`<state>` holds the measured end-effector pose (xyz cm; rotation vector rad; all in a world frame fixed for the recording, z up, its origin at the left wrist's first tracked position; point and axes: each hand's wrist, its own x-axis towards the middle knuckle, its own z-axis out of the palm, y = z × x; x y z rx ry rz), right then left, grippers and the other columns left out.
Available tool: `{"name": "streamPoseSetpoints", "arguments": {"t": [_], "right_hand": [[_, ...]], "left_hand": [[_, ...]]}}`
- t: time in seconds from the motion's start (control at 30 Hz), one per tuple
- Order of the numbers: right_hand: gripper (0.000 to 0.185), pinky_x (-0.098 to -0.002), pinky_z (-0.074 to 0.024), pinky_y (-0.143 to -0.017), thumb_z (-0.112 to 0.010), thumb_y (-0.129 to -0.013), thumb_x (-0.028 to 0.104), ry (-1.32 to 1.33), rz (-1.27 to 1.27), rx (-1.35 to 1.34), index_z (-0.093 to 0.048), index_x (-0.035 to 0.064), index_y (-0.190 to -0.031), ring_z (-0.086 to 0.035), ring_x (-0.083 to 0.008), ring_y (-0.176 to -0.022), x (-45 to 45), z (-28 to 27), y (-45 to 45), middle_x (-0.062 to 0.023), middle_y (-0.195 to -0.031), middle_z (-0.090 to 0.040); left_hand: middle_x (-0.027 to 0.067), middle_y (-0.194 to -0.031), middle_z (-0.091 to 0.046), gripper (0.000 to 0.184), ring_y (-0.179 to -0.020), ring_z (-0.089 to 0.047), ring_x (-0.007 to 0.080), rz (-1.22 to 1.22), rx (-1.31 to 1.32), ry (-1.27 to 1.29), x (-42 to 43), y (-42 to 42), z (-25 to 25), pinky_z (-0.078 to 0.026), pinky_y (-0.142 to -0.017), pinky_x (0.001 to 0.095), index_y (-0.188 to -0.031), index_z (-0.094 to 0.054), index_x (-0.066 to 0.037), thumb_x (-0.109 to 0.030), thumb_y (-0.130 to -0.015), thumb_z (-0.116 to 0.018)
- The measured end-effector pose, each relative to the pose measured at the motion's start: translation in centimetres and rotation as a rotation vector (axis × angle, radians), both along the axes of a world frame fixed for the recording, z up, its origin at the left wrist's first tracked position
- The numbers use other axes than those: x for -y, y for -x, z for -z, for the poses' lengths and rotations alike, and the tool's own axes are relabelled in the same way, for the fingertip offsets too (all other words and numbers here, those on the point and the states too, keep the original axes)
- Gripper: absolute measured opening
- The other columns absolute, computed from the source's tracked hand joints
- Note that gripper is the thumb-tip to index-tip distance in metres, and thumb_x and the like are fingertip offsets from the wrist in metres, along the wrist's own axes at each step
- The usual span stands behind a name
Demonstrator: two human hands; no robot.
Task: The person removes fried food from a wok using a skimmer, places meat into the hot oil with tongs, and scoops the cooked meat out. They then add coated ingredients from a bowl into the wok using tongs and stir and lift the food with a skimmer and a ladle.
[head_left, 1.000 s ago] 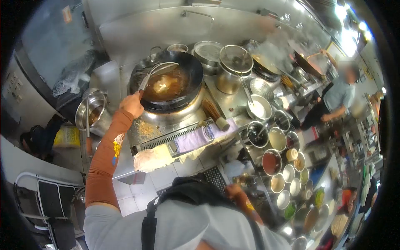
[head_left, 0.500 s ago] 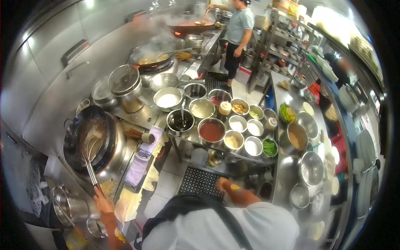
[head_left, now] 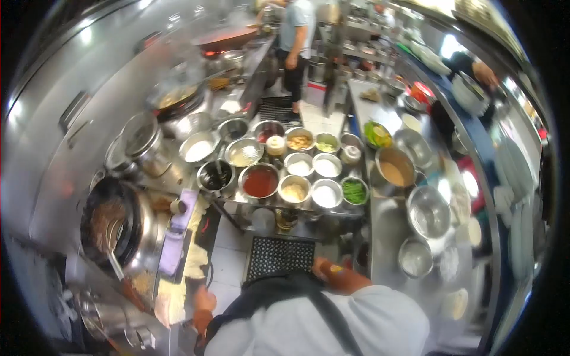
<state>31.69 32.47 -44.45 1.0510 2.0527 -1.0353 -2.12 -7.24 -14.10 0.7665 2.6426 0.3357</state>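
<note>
A: In the head view, how many woks are there?

B: Three: the near wok [head_left: 107, 216] at lower left, a steaming wok [head_left: 175, 95] beyond it, and a far wok [head_left: 228, 40] beside one standing person [head_left: 298, 29].

A: And on the table [head_left: 249, 207]?

B: Three small bowls of white contents [head_left: 326, 193], one larger bowl of white contents [head_left: 199, 148], one bowl of red sauce [head_left: 259, 180], one bowl of dark sauce [head_left: 215, 176] and one bowl of green pieces [head_left: 354, 190]. Two folded lavender cloths [head_left: 172, 253] lie along the stove's front edge.

A: Where's the wire skimmer?

B: One wire skimmer [head_left: 115, 264]; its head is inside the near wok and its handle slants out over the rim toward the lower right.

A: How are the hands posed?

B: The left hand [head_left: 205, 299] is low, close to the body, blurred, its fingers loosely bent around nothing that I can see. The right hand [head_left: 321, 267] is beside the waist above the dark floor mat [head_left: 279, 255]; I can't tell how far open it is or whether it holds anything.

A: What's different from half a second ago?

B: Then the left hand gripped the skimmer's handle; now it's apart from it. The view has turned further right too.
</note>
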Motion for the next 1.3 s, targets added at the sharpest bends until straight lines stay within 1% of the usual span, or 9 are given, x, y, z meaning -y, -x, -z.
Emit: {"name": "streamPoseSetpoints", "arguments": {"t": [0.1,0.37,0.47,0.63,0.73,0.83,1.03,1.2,1.3], "right_hand": [[0.024,-0.038,-0.0526,-0.077,-0.066,-0.079,0.024,-0.026,-0.038,0.113,-0.071,0.0048,-0.093,-0.066,-0.0264,-0.089,0.8,-7.3,-2.2,-0.0145,-0.1,-0.068],[0.026,-0.0366,-0.0536,-0.07,-0.059,-0.08,0.021,-0.122,0.12,0.091,-0.071,0.0002,-0.07,-0.068,-0.0268,-0.071,0.2,-17.1,0.0,-0.0157,-0.077,-0.069],[0.038,-0.0429,-0.0493,-0.09,-0.057,-0.088,0.031,-0.078,0.182,-0.03,-0.068,-0.003,-0.101,-0.063,-0.0363,-0.099,0.7,-19.7,0.5,-0.0221,-0.107,-0.065],[0.042,-0.0433,-0.0458,-0.096,-0.056,-0.089,0.035,0.088,0.531,-0.052,-0.068,-0.0021,-0.103,-0.06,-0.0377,-0.105,1.9,-24.5,-0.7,-0.0217,-0.115,-0.062],[0.035,-0.0408,-0.0468,-0.094,-0.061,-0.086,0.032,-0.24,0.125,-0.132,-0.07,0.0018,-0.103,-0.061,-0.0352,-0.105,2.9,-10.8,-1.6,-0.0188,-0.113,-0.064],[0.025,-0.0383,-0.0551,-0.066,-0.061,-0.082,0.023,-0.327,-0.313,-0.214,-0.071,0.0053,-0.096,-0.067,-0.0243,-0.07,3.6,-15.4,-5.3,-0.0151,-0.081,-0.068],[0.019,-0.0353,-0.0527,-0.063,-0.062,-0.081,0.019,-0.194,0.219,-0.198,-0.067,0.0053,-0.092,-0.065,-0.023,-0.069,6.3,-15.7,-9.3,-0.0118,-0.079,-0.066],[0.011,-0.0359,-0.0489,-0.074,-0.058,-0.079,0.007,-0.696,-0.195,-0.363,-0.066,0.006,-0.086,-0.063,-0.0259,-0.083,10.0,-8.0,-13.5,-0.0138,-0.084,-0.063],[0.008,-0.043,-0.049,-0.077,-0.057,-0.075,0.01,-0.469,-0.075,-0.571,-0.064,0.0085,-0.079,-0.059,-0.0283,-0.068,8.6,-6.3,-15.3,-0.0116,-0.071,-0.058]], "left_hand": [[0.0215,-0.094,-0.064,0.037,-0.088,-0.06,0.0411,0.258,0.158,0.126,5.2,-0.1,10.8,-0.049,-0.077,0.043,-0.107,-0.059,0.0,-0.022,-0.077,-0.062],[0.0219,-0.095,-0.065,0.037,-0.09,-0.061,0.0391,0.202,0.406,0.405,5.3,-0.3,10.8,-0.049,-0.079,0.0423,-0.107,-0.061,0.0,-0.022,-0.077,-0.061],[0.0221,-0.095,-0.065,0.037,-0.09,-0.062,0.0384,0.224,0.406,0.398,4.0,0.5,10.5,-0.049,-0.079,0.042,-0.107,-0.061,0.0,-0.022,-0.077,-0.061],[0.0223,-0.095,-0.066,0.037,-0.091,-0.063,0.0372,0.306,0.386,0.392,1.2,2.6,10.9,-0.049,-0.08,0.0415,-0.106,-0.062,0.0,-0.022,-0.077,-0.06],[0.0225,-0.096,-0.066,0.037,-0.092,-0.063,0.0365,0.379,0.359,0.394,-1.0,3.6,10.4,-0.049,-0.081,0.0413,-0.106,-0.063,0.0,-0.022,-0.076,-0.06],[0.0226,-0.096,-0.066,0.037,-0.092,-0.063,0.0358,0.444,0.327,0.371,-3.4,4.4,10.5,-0.049,-0.082,0.041,-0.106,-0.064,0.0,-0.022,-0.076,-0.06],[0.023,-0.096,-0.067,0.037,-0.093,-0.064,0.0343,0.588,0.284,0.183,-7.4,5.0,12.5,-0.05,-0.083,0.0404,-0.106,-0.065,0.0,-0.022,-0.076,-0.06],[0.0212,-0.104,-0.066,0.042,-0.098,-0.061,0.0351,0.408,0.332,0.151,-7.9,0.9,12.5,-0.049,-0.087,0.0399,-0.115,-0.061,0.0,-0.017,-0.077,-0.059],[0.0191,-0.118,-0.061,0.04,-0.113,-0.055,0.037,0.241,0.324,0.125,-5.7,-2.0,12.2,-0.042,-0.099,0.0409,-0.111,-0.063,-0.006,-0.027,-0.078,-0.06]]}}
